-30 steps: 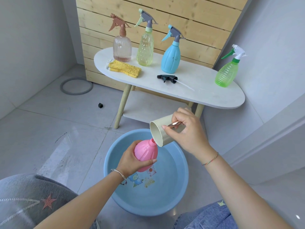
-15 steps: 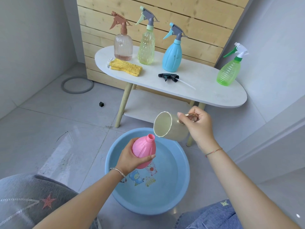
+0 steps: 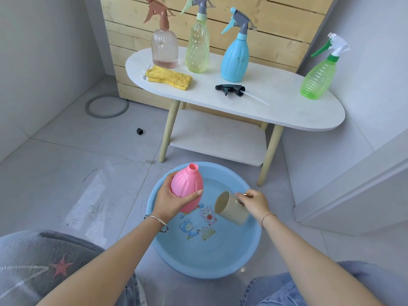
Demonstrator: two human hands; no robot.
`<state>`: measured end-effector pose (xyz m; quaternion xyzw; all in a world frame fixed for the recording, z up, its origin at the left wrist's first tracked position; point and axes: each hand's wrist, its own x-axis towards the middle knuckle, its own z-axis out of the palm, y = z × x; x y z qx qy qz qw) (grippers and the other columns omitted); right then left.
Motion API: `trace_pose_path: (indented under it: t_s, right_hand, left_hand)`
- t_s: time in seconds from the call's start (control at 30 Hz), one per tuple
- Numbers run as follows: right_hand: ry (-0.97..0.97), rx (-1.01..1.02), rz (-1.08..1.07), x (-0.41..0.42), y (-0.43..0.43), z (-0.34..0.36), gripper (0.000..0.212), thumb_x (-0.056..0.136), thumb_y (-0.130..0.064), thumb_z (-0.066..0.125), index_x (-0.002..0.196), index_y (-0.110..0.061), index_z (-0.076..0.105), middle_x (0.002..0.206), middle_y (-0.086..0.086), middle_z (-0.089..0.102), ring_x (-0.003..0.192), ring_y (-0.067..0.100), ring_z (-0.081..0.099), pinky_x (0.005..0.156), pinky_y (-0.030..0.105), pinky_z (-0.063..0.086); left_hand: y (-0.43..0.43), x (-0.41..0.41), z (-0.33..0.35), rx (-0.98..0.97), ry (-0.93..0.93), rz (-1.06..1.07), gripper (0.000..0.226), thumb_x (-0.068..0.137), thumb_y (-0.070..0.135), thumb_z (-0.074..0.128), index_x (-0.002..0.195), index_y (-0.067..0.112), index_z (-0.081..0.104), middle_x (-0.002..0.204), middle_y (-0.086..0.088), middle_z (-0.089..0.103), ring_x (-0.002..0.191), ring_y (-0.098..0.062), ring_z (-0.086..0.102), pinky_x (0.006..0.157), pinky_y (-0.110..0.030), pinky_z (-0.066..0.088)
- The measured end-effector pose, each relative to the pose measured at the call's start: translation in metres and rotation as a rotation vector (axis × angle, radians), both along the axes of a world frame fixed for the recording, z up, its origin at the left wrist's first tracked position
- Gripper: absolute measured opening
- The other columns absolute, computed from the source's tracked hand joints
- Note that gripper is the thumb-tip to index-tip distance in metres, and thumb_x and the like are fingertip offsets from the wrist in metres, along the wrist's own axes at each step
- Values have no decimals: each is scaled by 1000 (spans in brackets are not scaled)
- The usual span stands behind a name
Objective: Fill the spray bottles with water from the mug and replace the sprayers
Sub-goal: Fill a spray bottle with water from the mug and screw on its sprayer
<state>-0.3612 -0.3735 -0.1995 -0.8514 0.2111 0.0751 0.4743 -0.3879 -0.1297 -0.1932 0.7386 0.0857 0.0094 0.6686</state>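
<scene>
My left hand (image 3: 171, 199) grips a pink bottle (image 3: 186, 187) with no sprayer, its open neck pointing up, over the left part of a blue basin (image 3: 220, 266) that holds water. My right hand (image 3: 254, 203) holds a beige mug (image 3: 231, 209) by its handle, tipped on its side low in the basin with its mouth facing left. A loose black sprayer (image 3: 231, 89) lies on the white oval table (image 3: 287, 111). On the table stand a clear pinkish bottle (image 3: 164, 47), a yellow-green bottle (image 3: 197, 48), a blue bottle (image 3: 235, 60) and a green bottle (image 3: 318, 79), each with a sprayer.
A folded yellow cloth (image 3: 169, 77) lies on the table's left end. The table has a lower shelf (image 3: 217, 138) and wooden legs. On the tiled floor lie a grey ring (image 3: 107, 106) and a small black cap (image 3: 139, 131). A white wall step (image 3: 353, 184) rises at right.
The mug has come away from the pink bottle's neck and gone down into the basin, tipped sideways. The pink bottle has stayed in my left hand, now more upright.
</scene>
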Motion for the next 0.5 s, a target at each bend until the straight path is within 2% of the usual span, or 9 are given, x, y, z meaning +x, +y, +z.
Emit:
trace_pose_path:
  t_s: [0.13,0.23,0.3,0.37,0.5]
  right_hand:
    - [61,-103,158,-13,3,-30,39,81,-17,66,58,-16,34,57,0,35,55,16,31,50,26,24]
    - [39,-201,282,-19,4,-47,44,83,-15,65,56,-17,30,59,-2,33,58,15,32,51,23,25]
    - [37,-248,339,-22,5,-56,44,83,-14,66,56,-18,31,63,-3,35,66,18,37,54,20,29]
    - [46,-262,376,-24,5,-62,43,83,-14,66,56,-19,33,69,-3,37,72,20,40,55,17,30]
    - [67,-247,411,-27,7,-69,41,84,-12,66,57,-20,36,74,-4,36,67,14,39,57,15,32]
  left_hand:
    - [2,0,-2,-2,0,-2,88,41,54,87,119,30,54,110,11,61,98,-6,61,64,-9,50]
    - [2,1,-5,7,3,-6,86,48,44,94,122,27,53,112,8,61,100,-9,60,64,-9,50]
    - [3,1,-6,17,5,-3,87,48,47,93,122,29,53,112,9,60,101,-10,60,63,-11,51]
    - [4,1,-6,31,14,1,91,41,59,88,121,33,52,112,12,60,100,-9,60,65,-14,52]
    - [6,2,-8,24,25,12,90,39,61,84,119,34,52,112,12,61,100,-9,61,69,-17,52]
